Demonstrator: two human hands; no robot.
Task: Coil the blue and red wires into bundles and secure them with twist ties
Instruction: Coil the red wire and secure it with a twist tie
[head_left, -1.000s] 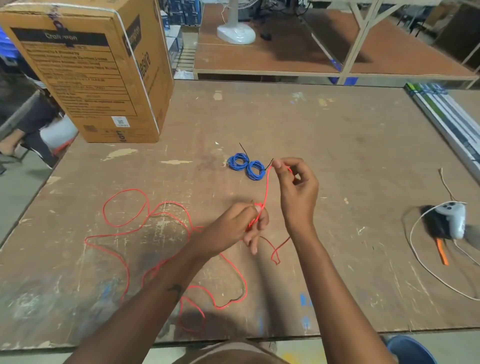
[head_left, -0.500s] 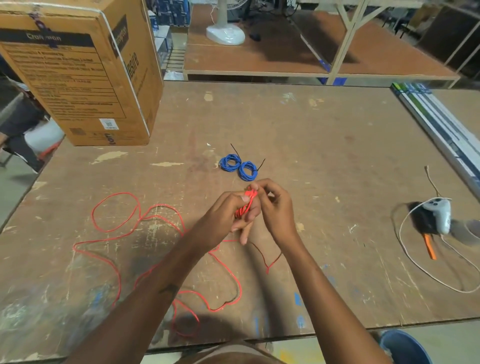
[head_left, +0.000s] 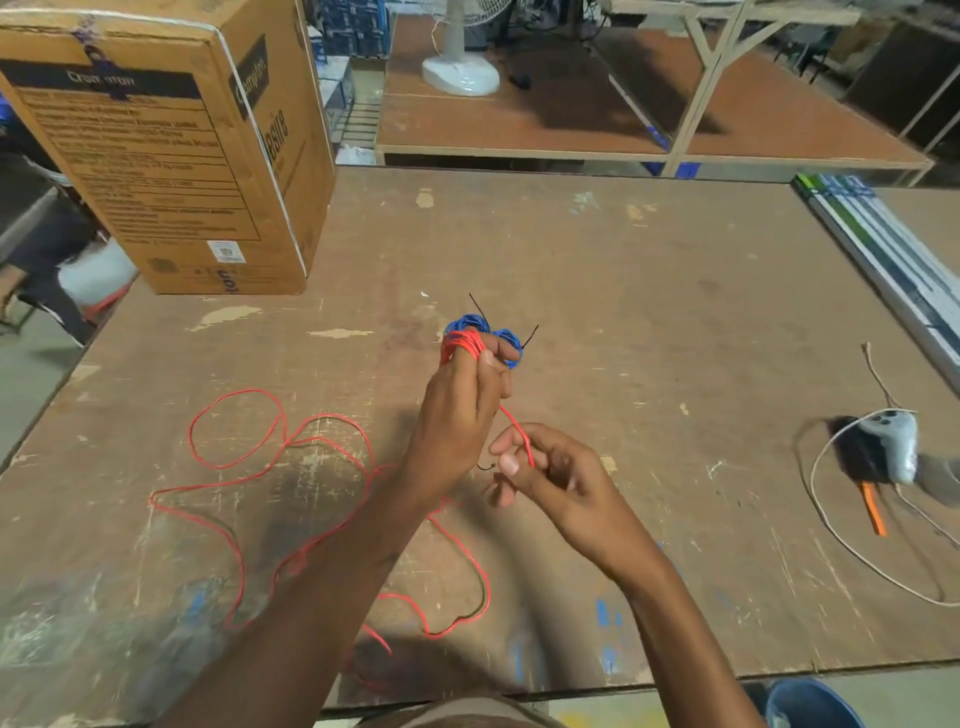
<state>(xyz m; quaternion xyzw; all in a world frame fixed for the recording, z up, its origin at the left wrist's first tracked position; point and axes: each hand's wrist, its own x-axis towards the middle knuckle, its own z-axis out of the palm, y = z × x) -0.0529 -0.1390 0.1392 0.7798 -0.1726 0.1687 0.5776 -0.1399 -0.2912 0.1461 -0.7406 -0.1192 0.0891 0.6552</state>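
Note:
My left hand (head_left: 460, 415) is raised over the table's middle, with a few turns of red wire (head_left: 464, 344) wound round its fingertips. From those turns the red strand runs down to my right hand (head_left: 550, 480), which pinches it between thumb and forefinger. The rest of the red wire (head_left: 236, 457) sprawls in loose loops on the table (head_left: 623, 291) to the left and under my arms. Two small blue wire bundles (head_left: 506, 340) with black twist ties lie just behind my left fingers, partly hidden by them.
A large cardboard box (head_left: 161, 150) stands at the table's far left corner. At the right lie a white-cabled device (head_left: 891, 441) and an orange-handled tool (head_left: 872, 514). Long flat strips (head_left: 883, 249) run along the right edge. A blue bucket (head_left: 810, 704) sits below the near edge.
My left hand has risen away from me with red turns on its fingertips. My right hand has dropped down and to the right, drawing the strand with it.

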